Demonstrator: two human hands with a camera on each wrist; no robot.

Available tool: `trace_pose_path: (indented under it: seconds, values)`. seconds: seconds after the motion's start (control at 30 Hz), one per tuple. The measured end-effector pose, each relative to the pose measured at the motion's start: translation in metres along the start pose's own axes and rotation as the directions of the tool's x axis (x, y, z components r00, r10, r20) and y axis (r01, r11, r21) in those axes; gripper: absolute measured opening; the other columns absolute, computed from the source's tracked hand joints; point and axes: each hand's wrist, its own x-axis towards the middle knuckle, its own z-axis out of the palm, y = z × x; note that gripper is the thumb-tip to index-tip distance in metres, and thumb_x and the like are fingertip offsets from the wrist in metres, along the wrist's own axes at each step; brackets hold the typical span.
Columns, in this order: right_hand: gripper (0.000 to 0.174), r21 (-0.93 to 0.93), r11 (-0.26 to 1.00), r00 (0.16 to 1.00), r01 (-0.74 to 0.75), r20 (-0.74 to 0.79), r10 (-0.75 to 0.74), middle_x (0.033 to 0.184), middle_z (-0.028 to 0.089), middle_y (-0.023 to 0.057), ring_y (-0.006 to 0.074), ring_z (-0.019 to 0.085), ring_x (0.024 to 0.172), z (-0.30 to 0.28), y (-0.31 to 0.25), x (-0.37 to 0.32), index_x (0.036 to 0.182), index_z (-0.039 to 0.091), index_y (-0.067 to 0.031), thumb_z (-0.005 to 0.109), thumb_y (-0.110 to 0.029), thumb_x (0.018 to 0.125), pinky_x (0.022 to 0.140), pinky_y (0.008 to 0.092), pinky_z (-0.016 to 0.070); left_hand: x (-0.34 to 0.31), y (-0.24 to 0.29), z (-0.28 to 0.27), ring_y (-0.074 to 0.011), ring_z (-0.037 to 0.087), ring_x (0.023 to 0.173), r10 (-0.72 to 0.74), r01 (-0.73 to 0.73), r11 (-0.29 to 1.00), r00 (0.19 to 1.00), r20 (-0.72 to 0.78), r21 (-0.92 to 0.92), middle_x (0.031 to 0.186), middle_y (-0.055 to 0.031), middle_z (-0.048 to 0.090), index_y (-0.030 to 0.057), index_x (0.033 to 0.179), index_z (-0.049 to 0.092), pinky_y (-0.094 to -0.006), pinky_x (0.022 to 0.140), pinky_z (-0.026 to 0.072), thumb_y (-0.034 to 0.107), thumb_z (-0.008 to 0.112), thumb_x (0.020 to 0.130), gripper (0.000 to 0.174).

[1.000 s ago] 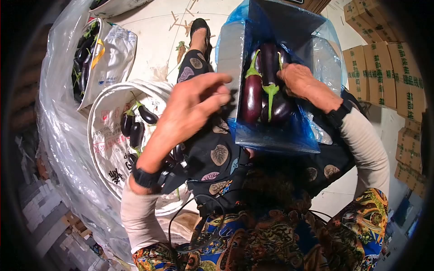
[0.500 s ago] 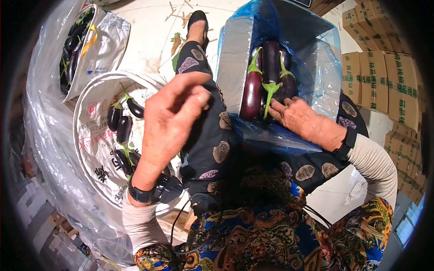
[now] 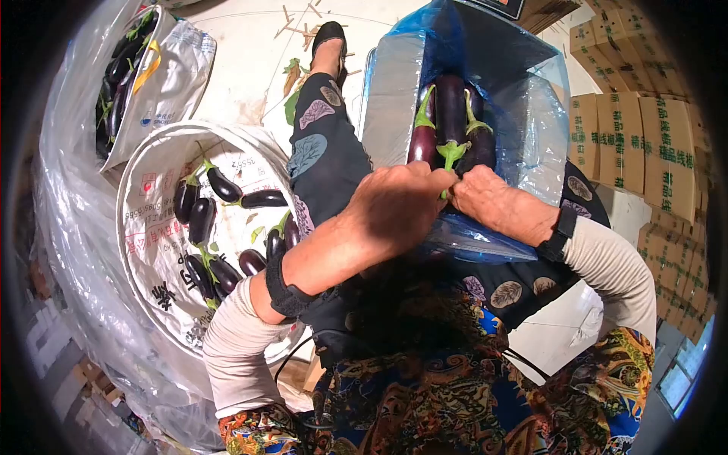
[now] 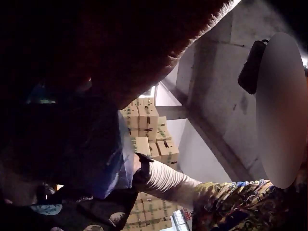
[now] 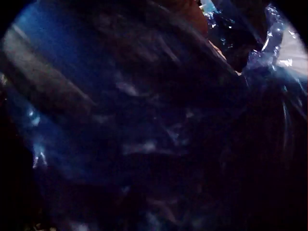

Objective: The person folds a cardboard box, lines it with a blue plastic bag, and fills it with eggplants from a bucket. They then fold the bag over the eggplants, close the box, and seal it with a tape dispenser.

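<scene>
Both hands meet at the near end of a box (image 3: pixel 390 114) lined with blue plastic in the head view. Several eggplants lie in it side by side: a reddish-purple one (image 3: pixel 422 144) at left, a dark one (image 3: pixel 451 106) in the middle and another (image 3: pixel 478 148) at right. The middle one's green stem (image 3: pixel 453 152) points toward the body and runs down between the hands. My left hand (image 3: pixel 398 208) is curled at this stem, its fingertips hidden. Close beside it, my right hand (image 3: pixel 500 203) bends its fingers down by the right eggplant; I cannot tell what either grips.
At left, a round white-lined basket (image 3: pixel 140 227) holds several small eggplants (image 3: pixel 202 220). Behind it stands a white sack (image 3: pixel 182 72) with more eggplants. Cartons (image 3: pixel 622 140) are stacked at right. Blue plastic (image 5: pixel 120 120) fills most of the dark right wrist view.
My left hand has swung right from above the basket to the stem in the box. The right hand moved from the right eggplant's stem to the box's near end.
</scene>
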Motion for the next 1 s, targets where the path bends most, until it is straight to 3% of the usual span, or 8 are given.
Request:
trace_pose_path:
  seconds: [0.27,0.4,0.53,0.63,0.73,0.83,0.93,1.0]
  values:
    - [0.018,0.134,0.985,0.922,-0.111,0.383,0.051,0.091,0.070,0.0084,0.0229,0.068,0.088,0.026,-0.016,0.029,0.088,0.074,-0.0100,0.057,-0.014,0.083,0.063,0.0347,0.0536,0.016,-0.019,0.027,-0.0302,0.061,0.084,0.126,-0.140,0.986,0.982,0.141,0.095,0.089,-0.0084,0.062,0.0070,0.094,0.062,-0.0414,0.070,0.0506,0.009,0.063,0.077,0.018]
    - [0.027,0.367,0.906,0.934,-0.211,0.348,0.077,0.096,0.068,0.0166,0.0329,0.067,0.090,0.007,0.001,0.015,0.105,0.067,0.0016,0.055,-0.005,0.081,0.072,0.0425,0.0550,0.024,-0.017,0.027,-0.0265,0.057,0.094,0.116,-0.219,0.922,0.943,0.311,0.319,0.093,-0.0058,0.063,0.0071,0.095,0.064,-0.0431,0.074,0.0473,0.012,0.060,0.078,0.018]
    - [0.053,0.424,0.885,0.976,-0.194,0.171,0.133,0.103,0.064,0.0197,0.0357,0.066,0.086,0.009,0.007,-0.003,0.119,0.052,0.0005,0.069,-0.005,0.069,0.073,0.0412,0.0549,0.030,-0.025,0.048,-0.0287,0.053,0.104,0.109,-0.331,0.681,0.928,0.357,0.653,0.097,-0.0062,0.064,0.0055,0.098,0.067,-0.0447,0.083,0.0408,0.016,0.058,0.080,0.023]
    - [0.045,0.466,0.856,0.955,-0.223,0.281,0.096,0.103,0.063,0.0202,0.0351,0.065,0.089,0.011,0.014,0.004,0.114,0.057,-0.0001,0.067,-0.005,0.070,0.073,0.0413,0.0541,0.038,-0.025,0.047,-0.0297,0.051,0.108,0.408,-0.367,0.560,0.902,0.138,0.743,0.098,-0.0076,0.065,0.0030,0.098,0.069,-0.0426,0.088,0.0376,0.017,0.058,0.079,0.026]
    - [0.036,0.493,0.830,0.943,-0.262,0.315,0.111,0.101,0.064,0.0192,0.0350,0.065,0.090,0.013,0.013,0.006,0.105,0.060,-0.0003,0.067,-0.004,0.070,0.072,0.0416,0.0538,0.045,-0.022,0.045,-0.0285,0.051,0.108,0.387,-0.546,0.691,0.833,0.396,0.474,0.097,-0.0088,0.065,0.0023,0.096,0.070,-0.0414,0.090,0.0364,0.018,0.058,0.079,0.026]
    - [0.026,0.529,0.825,0.977,-0.199,0.042,0.208,0.090,0.065,0.0172,0.0359,0.064,0.086,0.037,0.002,-0.003,0.096,0.062,-0.0011,0.066,-0.004,0.070,0.070,0.0431,0.0531,0.050,-0.030,0.056,-0.0284,0.053,0.106,0.164,-0.480,0.739,0.809,0.565,0.473,0.098,-0.0085,0.065,0.0042,0.099,0.070,-0.0416,0.091,0.0363,0.017,0.058,0.079,0.027]
    - [0.024,0.557,0.760,0.940,-0.334,0.255,0.226,0.090,0.064,0.0174,0.0366,0.063,0.084,0.002,0.010,-0.004,0.094,0.060,-0.0019,0.066,-0.004,0.071,0.070,0.0446,0.0521,0.051,-0.031,0.067,-0.0279,0.055,0.102,0.126,-0.492,0.674,0.812,0.570,0.551,0.101,-0.0088,0.065,0.0056,0.098,0.069,-0.0416,0.089,0.0374,0.017,0.058,0.080,0.025]
    - [0.018,0.585,0.731,0.922,-0.353,0.083,0.379,0.087,0.064,0.0188,0.0385,0.064,0.079,0.018,0.012,-0.006,0.090,0.061,-0.0014,0.065,-0.006,0.073,0.072,0.0459,0.0522,0.051,-0.031,0.071,-0.0273,0.056,0.101,0.123,-0.406,0.763,0.855,0.503,0.503,0.102,-0.0089,0.064,0.0051,0.098,0.069,-0.0423,0.088,0.0378,0.016,0.057,0.080,0.024]
